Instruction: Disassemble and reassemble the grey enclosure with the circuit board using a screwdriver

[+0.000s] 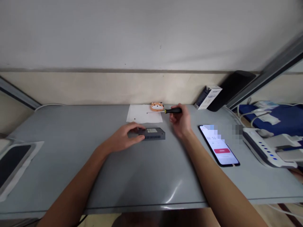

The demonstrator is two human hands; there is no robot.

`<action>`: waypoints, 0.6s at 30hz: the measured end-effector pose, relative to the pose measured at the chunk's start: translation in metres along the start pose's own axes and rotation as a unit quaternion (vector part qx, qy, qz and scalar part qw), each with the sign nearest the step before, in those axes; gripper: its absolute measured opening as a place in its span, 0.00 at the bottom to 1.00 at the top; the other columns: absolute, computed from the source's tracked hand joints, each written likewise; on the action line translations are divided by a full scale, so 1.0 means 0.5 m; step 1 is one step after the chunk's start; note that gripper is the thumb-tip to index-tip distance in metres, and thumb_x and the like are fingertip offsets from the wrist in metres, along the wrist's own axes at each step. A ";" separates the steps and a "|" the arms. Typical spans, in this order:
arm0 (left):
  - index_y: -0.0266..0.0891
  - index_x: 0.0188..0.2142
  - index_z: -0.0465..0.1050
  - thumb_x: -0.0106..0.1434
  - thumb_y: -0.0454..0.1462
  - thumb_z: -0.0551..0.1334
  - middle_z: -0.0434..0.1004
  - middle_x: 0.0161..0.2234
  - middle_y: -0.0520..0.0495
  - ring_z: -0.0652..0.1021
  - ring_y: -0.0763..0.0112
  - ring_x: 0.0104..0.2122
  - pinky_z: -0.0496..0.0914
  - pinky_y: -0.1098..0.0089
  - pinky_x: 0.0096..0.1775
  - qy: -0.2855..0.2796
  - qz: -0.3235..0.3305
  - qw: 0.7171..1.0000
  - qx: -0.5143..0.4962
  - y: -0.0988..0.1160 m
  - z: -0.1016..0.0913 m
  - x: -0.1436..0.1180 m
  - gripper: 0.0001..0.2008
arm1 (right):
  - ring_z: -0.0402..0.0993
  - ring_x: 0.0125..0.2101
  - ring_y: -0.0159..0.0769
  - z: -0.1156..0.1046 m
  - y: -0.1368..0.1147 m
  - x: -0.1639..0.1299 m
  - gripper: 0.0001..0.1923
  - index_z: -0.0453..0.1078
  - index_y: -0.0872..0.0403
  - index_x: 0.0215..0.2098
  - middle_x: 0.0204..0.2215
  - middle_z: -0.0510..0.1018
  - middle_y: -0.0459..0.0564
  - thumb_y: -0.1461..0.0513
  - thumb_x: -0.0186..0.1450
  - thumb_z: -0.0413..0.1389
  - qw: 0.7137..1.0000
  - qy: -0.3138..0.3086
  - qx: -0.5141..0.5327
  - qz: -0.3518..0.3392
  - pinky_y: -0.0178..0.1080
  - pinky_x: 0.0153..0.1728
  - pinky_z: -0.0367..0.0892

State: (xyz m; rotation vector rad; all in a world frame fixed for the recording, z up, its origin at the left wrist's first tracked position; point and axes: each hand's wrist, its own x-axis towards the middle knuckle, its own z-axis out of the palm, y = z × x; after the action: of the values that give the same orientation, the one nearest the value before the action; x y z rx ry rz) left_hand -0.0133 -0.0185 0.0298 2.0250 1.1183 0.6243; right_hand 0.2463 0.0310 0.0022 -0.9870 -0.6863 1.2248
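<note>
A small dark grey box with vent slots along its front side lies on the grey desk, a pale label on its top. My left hand grips its left end between thumb and fingers. In my right hand is a screwdriver with a black handle and a yellow ring, held level with its thin shaft pointing left. The tip, with a tiny dark speck at its end, is over a white sheet of paper. Another small dark speck, perhaps a screw, lies on the paper.
An orange animal-faced case sits at the paper's back edge. To the right are a lit phone, a white power strip with plugs, a small carton and a black cylinder. A dark tablet-like slab lies far left.
</note>
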 end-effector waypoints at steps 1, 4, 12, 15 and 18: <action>0.45 0.50 0.80 0.67 0.50 0.65 0.83 0.48 0.45 0.81 0.57 0.48 0.75 0.59 0.52 0.005 -0.006 1.000 -0.003 0.000 0.001 0.001 0.18 | 0.50 0.14 0.28 -0.002 -0.002 0.000 0.17 0.67 0.49 0.27 0.14 0.63 0.40 0.46 0.60 0.59 1.000 -0.003 0.013 -0.005 0.37 0.18 0.47; 0.43 0.43 0.80 0.71 0.54 0.59 0.84 0.42 0.46 0.81 0.59 0.41 0.74 0.63 0.44 0.016 -0.026 1.000 0.005 0.003 0.005 0.004 0.20 | 0.52 0.14 0.27 -0.003 -0.006 -0.004 0.15 0.65 0.49 0.25 0.15 0.64 0.40 0.49 0.60 0.59 0.999 -0.019 0.024 -0.025 0.37 0.17 0.48; 0.42 0.25 0.64 0.75 0.58 0.48 0.70 0.24 0.51 0.71 0.66 0.26 0.66 0.66 0.31 0.040 -0.054 0.998 0.003 0.004 0.017 0.006 0.29 | 0.55 0.15 0.27 0.005 -0.004 -0.016 0.12 0.68 0.50 0.25 0.20 0.68 0.43 0.52 0.58 0.59 0.999 -0.019 0.033 0.000 0.37 0.17 0.50; 0.42 0.33 0.75 0.76 0.58 0.46 0.81 0.35 0.46 0.79 0.61 0.38 0.74 0.63 0.42 0.068 -0.046 0.996 -0.034 -0.005 0.021 0.010 0.30 | 0.55 0.16 0.28 0.007 0.003 -0.018 0.13 0.67 0.49 0.25 0.19 0.68 0.44 0.51 0.61 0.57 0.999 -0.048 0.005 -0.012 0.37 0.17 0.51; 0.42 0.45 0.80 0.77 0.58 0.46 0.84 0.43 0.44 0.81 0.60 0.43 0.75 0.62 0.48 0.122 -0.026 0.990 -0.062 -0.014 0.025 0.014 0.30 | 0.55 0.16 0.29 0.010 0.009 -0.021 0.14 0.67 0.49 0.25 0.19 0.66 0.44 0.50 0.62 0.57 0.997 -0.073 -0.014 -0.008 0.37 0.17 0.50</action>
State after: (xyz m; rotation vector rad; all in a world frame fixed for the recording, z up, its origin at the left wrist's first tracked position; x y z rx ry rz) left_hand -0.0046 -0.0142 0.0169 1.8436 1.2364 0.9104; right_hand 0.2373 0.0221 0.0011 -0.9193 -0.8259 1.2848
